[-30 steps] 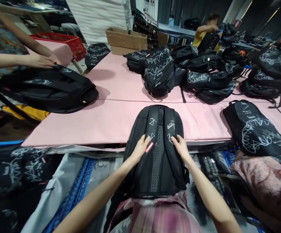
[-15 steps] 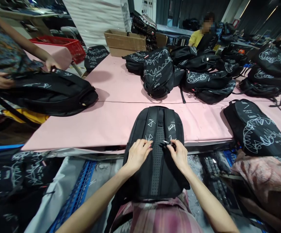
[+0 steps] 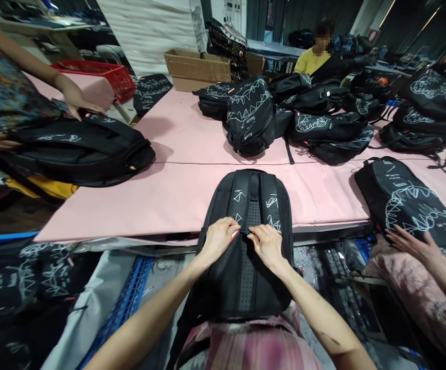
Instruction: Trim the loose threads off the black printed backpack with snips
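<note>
A black backpack (image 3: 251, 267) with white scribble marks lies back side up, half on the pink table (image 3: 176, 190) and half on my lap. My left hand (image 3: 218, 238) is curled over the left shoulder strap beside a small red label. My right hand (image 3: 268, 245) pinches something small and dark at the middle of the back panel, fingertips almost meeting those of the left hand. What the right fingers hold is too small to name.
A person at the left handles another black backpack (image 3: 79, 151). A heap of black backpacks (image 3: 284, 115) covers the far side of the table, with a cardboard box (image 3: 197, 67) and red crate (image 3: 103, 77) behind. Someone's hand (image 3: 413, 245) reaches toward a backpack (image 3: 408, 200) at right.
My two hands have slid inward from the two straps and met at the centre of the back panel. A person's hand has come into view at the right.
</note>
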